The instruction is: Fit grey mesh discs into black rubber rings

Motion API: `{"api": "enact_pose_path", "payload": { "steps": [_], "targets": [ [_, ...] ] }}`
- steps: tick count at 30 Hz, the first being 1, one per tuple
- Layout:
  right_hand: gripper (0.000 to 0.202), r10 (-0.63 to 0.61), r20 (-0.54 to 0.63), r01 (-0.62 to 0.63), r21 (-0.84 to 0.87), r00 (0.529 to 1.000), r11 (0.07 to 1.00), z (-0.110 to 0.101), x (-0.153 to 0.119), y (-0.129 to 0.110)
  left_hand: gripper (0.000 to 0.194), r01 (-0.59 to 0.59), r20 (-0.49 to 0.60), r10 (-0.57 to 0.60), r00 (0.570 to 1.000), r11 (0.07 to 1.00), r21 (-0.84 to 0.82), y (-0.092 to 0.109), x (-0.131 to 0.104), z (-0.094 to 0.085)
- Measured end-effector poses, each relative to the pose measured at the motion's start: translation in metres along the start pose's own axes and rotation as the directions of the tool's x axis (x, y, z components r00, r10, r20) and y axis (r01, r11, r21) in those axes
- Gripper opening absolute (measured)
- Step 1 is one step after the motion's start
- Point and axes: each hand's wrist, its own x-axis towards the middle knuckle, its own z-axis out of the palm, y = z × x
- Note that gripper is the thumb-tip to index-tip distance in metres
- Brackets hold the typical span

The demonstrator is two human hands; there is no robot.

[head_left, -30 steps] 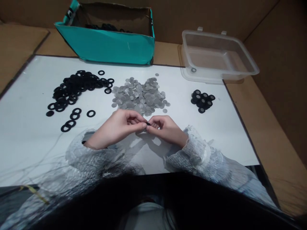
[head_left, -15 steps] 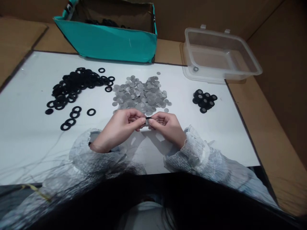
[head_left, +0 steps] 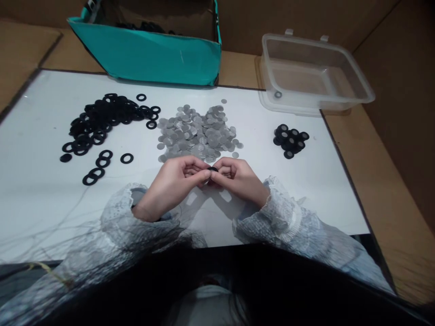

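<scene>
My left hand (head_left: 180, 183) and my right hand (head_left: 238, 179) meet at the middle of the white board, thumbs close together. Both are closed on one small black ring (head_left: 212, 169), pinched between thumbs and fingertips; most of it is hidden. Just beyond the fingers spreads a heap of thin grey discs (head_left: 200, 133). Further left lies a pile of black rings (head_left: 105, 113) with open centres, and a few loose ones nearer me. Over on the right is a small cluster of black rings with grey centres (head_left: 290, 139).
A teal box (head_left: 146, 54) with dark pieces inside stands at the back left. A clear plastic container (head_left: 316, 99) sits at the back right, with one ring visible at its near left corner. Cardboard walls (head_left: 401, 90) enclose the white board (head_left: 326, 190).
The thumbs have shifted over the ring, and the grey seen in its centre earlier is now covered. The hands stay together in nearly the same place; the view has moved slightly.
</scene>
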Motion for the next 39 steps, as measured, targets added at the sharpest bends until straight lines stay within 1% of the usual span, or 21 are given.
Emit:
{"api": "enact_pose_path", "payload": {
  "steps": [3,9,11,14,16,17,19,20,22,23,25,28,32,35,39],
  "targets": [
    [0.029,-0.018,-0.028,0.019,0.019,0.999,1.0,0.0013,0.0007,0.0031,0.017,0.001,0.021,-0.002,1.0,1.0,0.029,0.0005,0.0007,0.0003],
    [0.026,-0.041,-0.06,0.046,0.085,0.997,0.995,0.0026,-0.0001,0.0059,0.02,-0.015,0.012,0.014,1.0,0.998,0.062,0.0043,-0.0011,-0.0046],
    [0.026,-0.059,-0.072,0.066,0.094,0.996,0.993,0.0035,-0.0002,0.0067,0.021,-0.014,0.013,0.013,1.0,0.999,0.034,0.0041,-0.0011,-0.0038],
    [0.027,-0.091,-0.11,0.102,0.104,0.99,0.989,0.0059,0.0006,0.0092,0.02,-0.03,0.0,0.03,1.0,0.998,-0.056,0.0027,-0.0004,-0.0003],
    [0.026,-0.104,-0.102,0.115,0.113,0.989,0.987,0.0067,0.001,0.0105,0.018,-0.044,-0.018,0.042,0.999,0.996,-0.08,0.0014,-0.0002,0.0016],
    [0.026,-0.099,-0.081,0.107,0.111,0.992,0.988,0.0066,0.0011,0.0107,0.017,-0.05,-0.028,0.048,0.998,0.997,-0.065,0.0006,-0.0002,0.002],
    [0.024,-0.073,-0.022,0.075,0.067,0.997,0.995,0.0048,0.0007,0.0098,0.017,-0.058,-0.044,0.059,0.997,0.998,0.024,-0.0009,-0.0006,0.0017],
    [0.023,-0.069,-0.002,0.069,0.016,0.998,0.997,0.0034,0.0003,0.0088,0.018,-0.064,-0.046,0.068,0.997,0.995,0.083,-0.0016,-0.0009,0.0013],
    [0.02,-0.104,0.005,0.104,-0.129,0.995,0.986,0.0004,-0.0006,0.0063,0.019,-0.076,-0.052,0.086,0.995,0.982,0.173,-0.0028,-0.0014,0.0008],
    [0.018,-0.138,-0.007,0.134,-0.195,0.99,0.972,-0.0008,-0.0009,0.0051,0.02,-0.077,-0.055,0.088,0.995,0.98,0.184,-0.003,-0.0016,0.0009],
    [0.018,-0.193,-0.048,0.175,-0.26,0.98,0.95,-0.0021,-0.0013,0.0033,0.021,-0.055,-0.063,0.064,0.996,0.989,0.135,-0.0027,-0.0017,0.002],
    [0.025,-0.194,-0.102,0.167,-0.225,0.976,0.96,-0.0011,-0.0013,0.0028,0.023,-0.009,-0.078,0.011,0.997,1.0,0.028,-0.0008,-0.0013,0.004],
    [0.033,-0.175,-0.147,0.147,-0.184,0.974,0.972,0.0026,-0.0007,0.003,0.021,-0.002,-0.069,0.004,0.998,1.0,0.018,0.0017,-0.001,0.004],
    [0.035,-0.146,-0.18,0.127,-0.112,0.973,0.986,0.0051,-0.0001,0.0018,0.019,-0.04,-0.041,0.04,0.998,0.999,0.013,0.0008,-0.0014,0.0025],
    [0.029,-0.121,-0.224,0.115,-0.041,0.967,0.993,0.0071,0.0001,0.0016,0.017,-0.114,-0.053,0.117,0.992,0.992,0.048,-0.0034,-0.0024,0.0017]
  ]
}}
